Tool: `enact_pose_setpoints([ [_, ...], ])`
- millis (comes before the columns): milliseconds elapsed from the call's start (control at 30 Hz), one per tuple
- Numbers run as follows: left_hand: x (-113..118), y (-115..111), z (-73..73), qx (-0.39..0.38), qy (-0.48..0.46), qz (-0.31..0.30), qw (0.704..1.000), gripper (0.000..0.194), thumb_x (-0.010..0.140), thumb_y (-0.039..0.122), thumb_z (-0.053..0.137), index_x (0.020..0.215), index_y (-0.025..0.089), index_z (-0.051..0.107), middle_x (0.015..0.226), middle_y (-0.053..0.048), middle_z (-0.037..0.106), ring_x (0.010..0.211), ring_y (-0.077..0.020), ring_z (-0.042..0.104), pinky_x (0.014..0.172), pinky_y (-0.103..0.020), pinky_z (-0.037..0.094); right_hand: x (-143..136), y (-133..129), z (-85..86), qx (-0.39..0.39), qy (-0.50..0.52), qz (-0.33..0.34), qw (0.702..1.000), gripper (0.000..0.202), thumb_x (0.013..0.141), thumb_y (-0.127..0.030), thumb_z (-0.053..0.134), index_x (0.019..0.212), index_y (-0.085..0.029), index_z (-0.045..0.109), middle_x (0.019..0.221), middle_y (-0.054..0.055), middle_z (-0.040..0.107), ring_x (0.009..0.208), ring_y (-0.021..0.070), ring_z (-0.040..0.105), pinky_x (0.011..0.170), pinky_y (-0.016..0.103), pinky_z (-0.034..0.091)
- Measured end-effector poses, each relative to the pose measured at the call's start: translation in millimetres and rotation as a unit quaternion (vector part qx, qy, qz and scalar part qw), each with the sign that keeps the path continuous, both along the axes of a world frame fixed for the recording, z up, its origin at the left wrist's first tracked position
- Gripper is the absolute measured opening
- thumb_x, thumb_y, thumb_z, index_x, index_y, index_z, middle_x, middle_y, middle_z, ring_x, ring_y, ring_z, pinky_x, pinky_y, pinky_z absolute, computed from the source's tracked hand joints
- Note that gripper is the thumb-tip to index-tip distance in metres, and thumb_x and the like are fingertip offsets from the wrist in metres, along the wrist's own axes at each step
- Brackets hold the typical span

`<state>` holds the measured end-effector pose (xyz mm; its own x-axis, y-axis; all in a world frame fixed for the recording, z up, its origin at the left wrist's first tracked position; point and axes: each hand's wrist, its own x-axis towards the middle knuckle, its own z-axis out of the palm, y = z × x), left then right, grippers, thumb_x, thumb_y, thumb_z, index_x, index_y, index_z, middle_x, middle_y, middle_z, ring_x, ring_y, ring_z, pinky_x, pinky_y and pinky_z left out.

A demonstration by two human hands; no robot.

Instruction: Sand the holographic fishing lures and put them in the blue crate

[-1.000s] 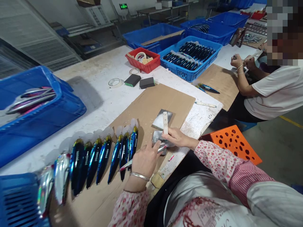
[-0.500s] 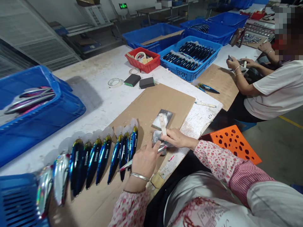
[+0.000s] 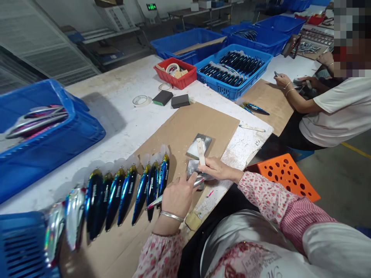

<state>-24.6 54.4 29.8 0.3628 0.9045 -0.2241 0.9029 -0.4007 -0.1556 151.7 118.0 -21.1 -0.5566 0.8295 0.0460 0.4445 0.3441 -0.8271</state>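
Note:
My left hand (image 3: 177, 196), wearing a silver bangle, is closed round a silver and pink fishing lure (image 3: 155, 202); the lure's two ends show on either side of the fingers. In my right hand (image 3: 216, 169) a pale flat stick (image 3: 200, 151) with marks on it points up and away, pinched near its lower end. Both hands meet over a grey block (image 3: 192, 166), partly hidden by them. Just beyond lies a second grey block (image 3: 198, 146) with white powder on top. Several blue and black lures (image 3: 141, 193) lie in a row left of my left hand, on cardboard (image 3: 185, 123).
Silver lures (image 3: 75, 216) and a blue basket (image 3: 23, 243) are at near left; a blue bin (image 3: 49, 154) stands behind. Dark sanding blocks (image 3: 180, 101), tape (image 3: 141, 101), a red tray (image 3: 189, 79) and a lure-filled crate (image 3: 236, 92) sit farther back. A co-worker (image 3: 333, 108) sits at right.
The stick in my right hand has shifted slightly to the right. My left hand and the lure hardly differ. The co-worker's nearer hand has moved left, holding a small dark thing.

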Motion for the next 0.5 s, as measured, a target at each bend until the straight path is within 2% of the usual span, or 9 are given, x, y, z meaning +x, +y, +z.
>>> enact_pose_setpoints([
  [133,-1.0,-0.3,-2.5,0.008,-0.003,-0.003,1.0,0.04,0.092,0.042,0.046,0.128,0.025,0.055,0.098,-0.009,0.062,0.085,-0.024,0.064,0.067,-0.031,0.048,-2.6,0.3,-1.4,0.011,-0.011,0.007,1.0,0.028,0.096,-0.036,0.045,0.076,-0.017,0.049,0.062,-0.004,0.042,0.056,0.01,0.038,0.056,0.022,0.024],
  [300,-0.1,0.2,-1.0,0.003,0.005,0.001,1.0,0.04,0.092,0.042,0.046,0.128,0.026,0.053,0.098,-0.008,0.062,0.085,-0.0231,0.064,0.066,-0.03,0.047,-4.3,-1.8,-2.1,0.05,-0.012,-0.032,0.998,0.027,0.096,-0.036,0.043,0.079,-0.016,0.051,0.066,-0.001,0.046,0.062,0.0117,0.043,0.059,0.023,0.028],
  [500,-0.3,0.3,1.4,-0.005,0.003,-0.003,1.0,0.04,0.093,0.04,0.045,0.128,0.025,0.054,0.099,-0.009,0.061,0.086,-0.0242,0.064,0.066,-0.031,0.047,1.8,-0.9,1.7,-0.023,0.035,0.007,0.999,0.028,0.096,-0.039,0.044,0.081,-0.016,0.053,0.065,-0.003,0.045,0.06,0.0105,0.043,0.057,0.02,0.03],
])
